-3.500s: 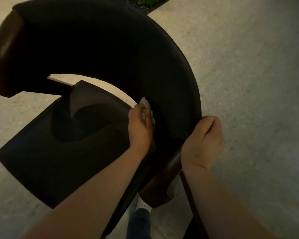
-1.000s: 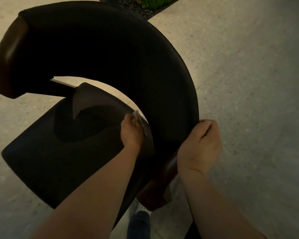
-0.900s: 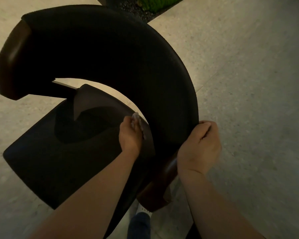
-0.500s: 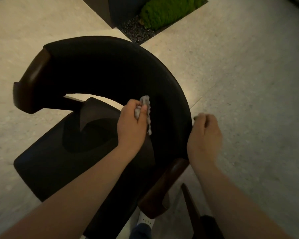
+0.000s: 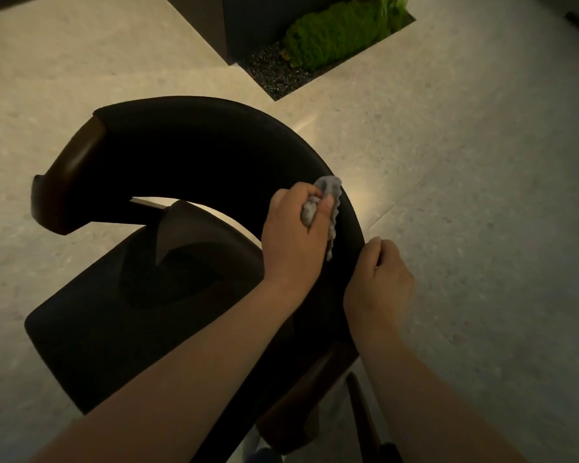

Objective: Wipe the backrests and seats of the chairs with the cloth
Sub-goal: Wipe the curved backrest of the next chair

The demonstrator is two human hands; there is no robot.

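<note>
Up on the curved backrest (image 5: 214, 145), your left hand (image 5: 293, 238) pinches the bunched cloth (image 5: 330, 185) in its fingers (image 5: 301, 193), mid-wipe; your right hand (image 5: 380, 275) curls at the outer rim (grip unclear). Next, sweep evenly along it.

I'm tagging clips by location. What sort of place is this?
Probably a commercial lobby or lounge, not certain: a pale speckled floor, green moss and dark gravel set into it, and a curved dark upholstered chair.

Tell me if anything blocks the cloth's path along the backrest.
Nothing visible does. The left hand holds the cloth on the backrest, whose curve ahead lies bare; the right hand sits nearer, at the outer edge.
</note>
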